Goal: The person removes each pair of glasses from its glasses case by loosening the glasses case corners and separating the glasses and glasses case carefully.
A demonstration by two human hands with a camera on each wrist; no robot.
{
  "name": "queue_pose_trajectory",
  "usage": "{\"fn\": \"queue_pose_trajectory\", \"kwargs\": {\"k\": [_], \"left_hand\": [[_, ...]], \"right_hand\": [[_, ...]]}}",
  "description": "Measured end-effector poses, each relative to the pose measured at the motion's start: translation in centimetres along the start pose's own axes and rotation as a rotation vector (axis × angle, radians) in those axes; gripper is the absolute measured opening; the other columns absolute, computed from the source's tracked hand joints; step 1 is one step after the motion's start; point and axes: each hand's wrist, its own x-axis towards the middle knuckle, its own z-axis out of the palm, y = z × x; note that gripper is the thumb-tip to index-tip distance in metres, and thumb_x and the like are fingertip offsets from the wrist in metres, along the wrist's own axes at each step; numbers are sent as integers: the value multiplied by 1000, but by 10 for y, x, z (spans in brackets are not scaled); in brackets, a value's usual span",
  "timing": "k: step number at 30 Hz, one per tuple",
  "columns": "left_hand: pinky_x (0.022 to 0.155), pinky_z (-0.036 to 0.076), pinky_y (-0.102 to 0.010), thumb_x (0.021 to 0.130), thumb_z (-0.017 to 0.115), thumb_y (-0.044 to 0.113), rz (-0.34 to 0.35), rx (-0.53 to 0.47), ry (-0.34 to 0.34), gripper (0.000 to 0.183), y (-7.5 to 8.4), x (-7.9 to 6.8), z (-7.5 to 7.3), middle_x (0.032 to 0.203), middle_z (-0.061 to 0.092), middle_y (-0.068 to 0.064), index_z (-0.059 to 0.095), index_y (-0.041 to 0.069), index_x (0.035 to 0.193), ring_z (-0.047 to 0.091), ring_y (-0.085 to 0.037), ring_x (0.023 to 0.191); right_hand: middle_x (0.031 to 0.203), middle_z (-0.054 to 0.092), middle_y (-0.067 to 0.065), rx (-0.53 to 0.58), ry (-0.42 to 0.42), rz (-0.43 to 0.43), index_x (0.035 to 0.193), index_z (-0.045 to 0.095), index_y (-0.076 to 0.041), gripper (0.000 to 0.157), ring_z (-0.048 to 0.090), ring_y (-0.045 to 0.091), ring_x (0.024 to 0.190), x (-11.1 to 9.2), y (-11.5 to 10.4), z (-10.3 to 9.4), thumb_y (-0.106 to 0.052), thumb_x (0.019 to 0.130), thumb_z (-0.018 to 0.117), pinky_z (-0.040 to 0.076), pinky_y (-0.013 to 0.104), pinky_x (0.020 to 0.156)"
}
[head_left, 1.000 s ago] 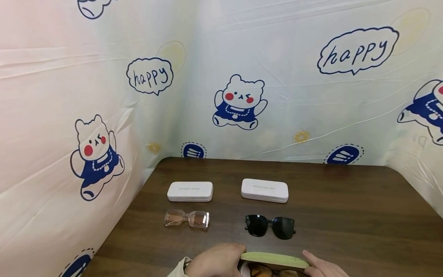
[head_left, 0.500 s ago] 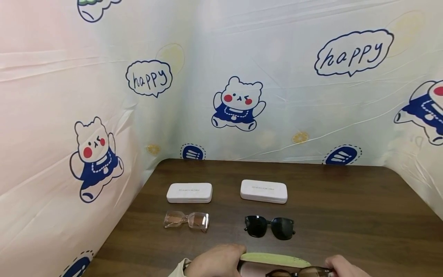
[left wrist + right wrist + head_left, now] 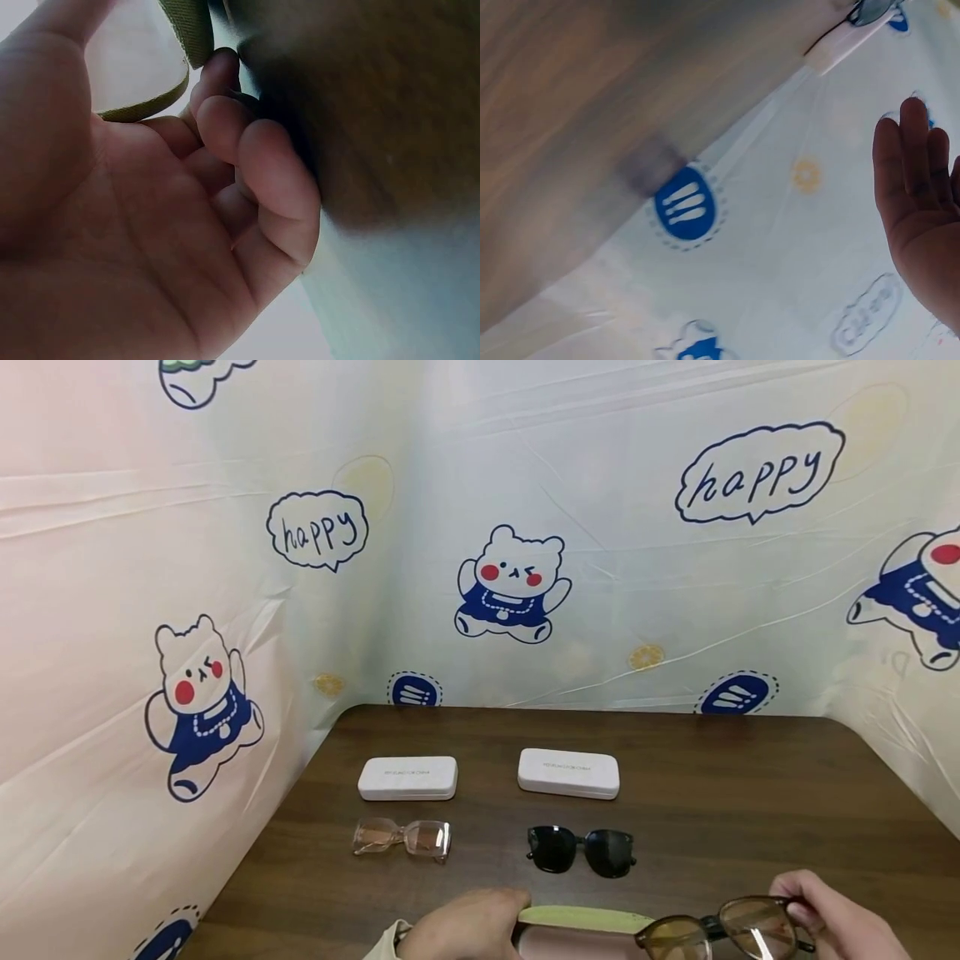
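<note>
In the head view my left hand (image 3: pixel 461 927) holds an opened eyeglass case with a green lid edge (image 3: pixel 585 918) and a pinkish inside (image 3: pixel 573 946). The left wrist view shows curled fingers (image 3: pixel 277 172) beside the case's olive-green edge (image 3: pixel 146 105). My right hand (image 3: pixel 840 918) pinches one end of brown-tinted glasses (image 3: pixel 753 925), raised over the case's right side. The case's lower part is cut off by the frame. In the right wrist view the hand (image 3: pixel 922 217) shows at the right edge, without the glasses.
Two white glasses cases (image 3: pixel 407 779) (image 3: pixel 568 773) lie shut at the back of the brown table (image 3: pixel 750 793). Clear-framed glasses (image 3: pixel 402 839) and black sunglasses (image 3: pixel 581 851) lie before them. A patterned cloth (image 3: pixel 637 568) surrounds the table's sides and back.
The brown-tinted glasses came out of the green case and moved up and right in my right hand. My left hand has stayed on the case.
</note>
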Motion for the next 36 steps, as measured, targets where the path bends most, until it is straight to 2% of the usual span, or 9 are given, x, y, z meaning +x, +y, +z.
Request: {"fn": "queue_pose_trajectory", "kwargs": {"k": [2, 4, 7, 13, 16, 20, 25, 29, 36], "left_hand": [[61, 44, -22, 80, 76, 64, 2, 3, 2, 43, 0, 0, 0, 83, 52, 23, 57, 31, 98, 52, 1, 70], [62, 44, -22, 80, 76, 64, -2, 5, 2, 43, 1, 0, -1, 84, 52, 23, 57, 31, 99, 52, 2, 71], [62, 44, -22, 80, 75, 66, 3, 8, 0, 44, 2, -1, -2, 86, 52, 23, 57, 30, 100, 52, 2, 72], [64, 45, -23, 85, 78, 52, -30, -32, -39, 37, 36, -15, -32, 86, 54, 20, 59, 24, 101, 52, 0, 73], [65, 45, -23, 84, 80, 47, -31, -52, -30, 34, 48, -20, -41, 85, 54, 21, 60, 24, 98, 53, 1, 74], [68, 46, -22, 85, 79, 48, -10, -30, -28, 34, 39, -16, -33, 88, 55, 22, 60, 25, 100, 53, 2, 77], [69, 45, -22, 84, 77, 56, -6, -26, -36, 37, 18, -7, -18, 90, 56, 22, 60, 28, 102, 53, 2, 78], [67, 45, -23, 84, 75, 58, -14, -24, -35, 37, 8, -3, -9, 89, 55, 23, 60, 30, 103, 53, 2, 77], [67, 46, -24, 83, 77, 56, -31, 8, -44, 39, 17, -4, -16, 89, 55, 22, 60, 28, 103, 53, 2, 77]], "right_hand": [[88, 49, -22, -49, -18, 119, 104, 54, -23, 39, 42, -3, 69, -5, 4, -6, 16, 98, 47, 26, 17, 55], [85, 48, -23, -86, -29, 162, 103, 54, -23, 37, 41, -3, 67, -6, 9, -12, 14, 99, 48, 26, 17, 54], [84, 46, -24, -113, -15, 155, 102, 54, -22, 33, 40, -4, 67, -7, 19, -19, 10, 102, 46, 25, 16, 55], [80, 44, -25, -227, -14, 221, 96, 55, -11, 20, 39, -5, 65, -5, 35, -25, 7, 101, 49, 32, 20, 53], [78, 46, -17, -262, -102, 334, 96, 56, -8, 21, 38, -3, 63, -2, 44, -28, 12, 98, 51, 35, 26, 53], [83, 58, -1, -321, -253, 432, 99, 56, -2, 18, 52, 5, 67, 4, 60, -31, 15, 94, 54, 43, 32, 55], [95, 66, 7, -425, -327, 363, 104, 55, -6, 33, 58, 12, 71, 0, 76, -29, 17, 81, 62, 45, 36, 53], [90, 64, 3, -470, -382, 337, 107, 53, -6, 38, 45, 9, 63, -1, 82, -25, 17, 79, 63, 37, 30, 49], [73, 51, -6, -503, -339, 254, 100, 52, -11, 34, 42, 7, 59, 5, 85, -25, 11, 82, 70, 39, 32, 49]]}}
